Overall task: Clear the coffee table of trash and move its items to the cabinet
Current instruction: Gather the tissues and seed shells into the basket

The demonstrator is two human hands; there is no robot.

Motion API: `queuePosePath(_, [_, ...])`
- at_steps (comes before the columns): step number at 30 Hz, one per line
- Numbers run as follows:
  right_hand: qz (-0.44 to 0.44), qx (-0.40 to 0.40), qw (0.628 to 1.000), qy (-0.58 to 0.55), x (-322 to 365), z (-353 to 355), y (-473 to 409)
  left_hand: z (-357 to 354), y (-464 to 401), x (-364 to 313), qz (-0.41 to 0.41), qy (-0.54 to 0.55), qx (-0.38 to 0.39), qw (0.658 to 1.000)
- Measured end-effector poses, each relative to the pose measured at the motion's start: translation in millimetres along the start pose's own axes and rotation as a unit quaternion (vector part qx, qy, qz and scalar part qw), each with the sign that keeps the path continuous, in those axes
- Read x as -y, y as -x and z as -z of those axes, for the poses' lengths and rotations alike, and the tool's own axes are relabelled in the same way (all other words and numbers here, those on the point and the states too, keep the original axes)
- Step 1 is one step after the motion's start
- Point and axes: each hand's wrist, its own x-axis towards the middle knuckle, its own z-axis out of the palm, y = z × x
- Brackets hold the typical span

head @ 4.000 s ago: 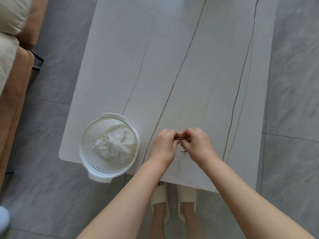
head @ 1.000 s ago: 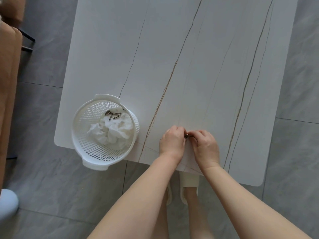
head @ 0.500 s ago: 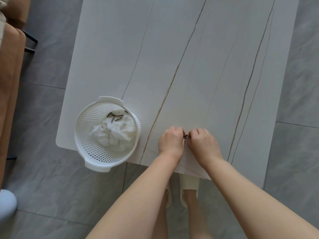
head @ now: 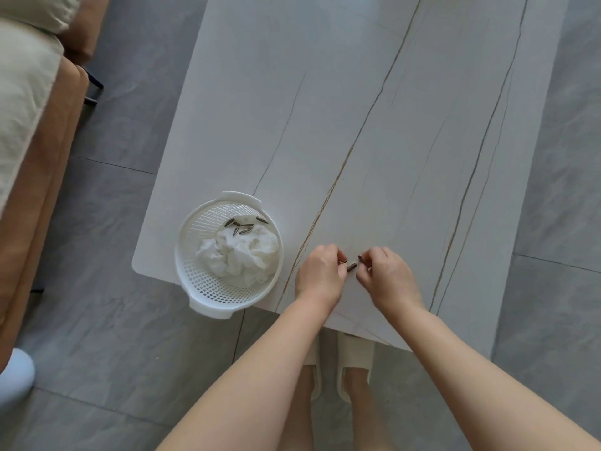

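A white perforated basket (head: 198, 281) sits on the near left corner of the white marble coffee table (head: 374, 109). It holds crumpled white tissue (head: 240, 255) and several dark sunflower seed shells (head: 242, 225). Right of the basket, my left hand (head: 320, 273) and my right hand (head: 387, 275) hover close together over the table's near edge, fingers curled. My right hand pinches a dark seed shell (head: 361, 258) at its fingertips. My left hand pinches another at its fingertips. One more shell (head: 351, 267) lies between the two hands.
An orange sofa (head: 42, 151) with a pale cushion stands left of the table, across a strip of grey tiled floor. My feet in cream slippers (head: 354, 362) stand at the table's near edge. A pale blue object (head: 14, 375) sits at the lower left.
My hands have drawn slightly apart, baring seed shells between them. Since four seconds ago, seed shells have appeared in the basket on the tissue.
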Motion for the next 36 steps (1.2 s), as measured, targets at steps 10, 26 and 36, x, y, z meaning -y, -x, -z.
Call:
queuePosePath(10, [0.125, -0.030, 0.989, -0.079, 139.5, 38.6, 17.5, 112.4, 60.5, 24.9, -0.002, 0.121, -0.248, 0.961])
queuePosePath(26, [0.105, -0.021, 0.993, -0.053, 119.3, 40.6, 21.7, 115.4, 61.3, 33.4, 0.011, 0.122, -0.212, 0.970])
queuePosePath(36, [-0.096, -0.005, 0.994, -0.046, -7.8, 33.0, 32.0, 22.2, 34.2, -15.6, -0.014, 0.055, -0.020, 0.998])
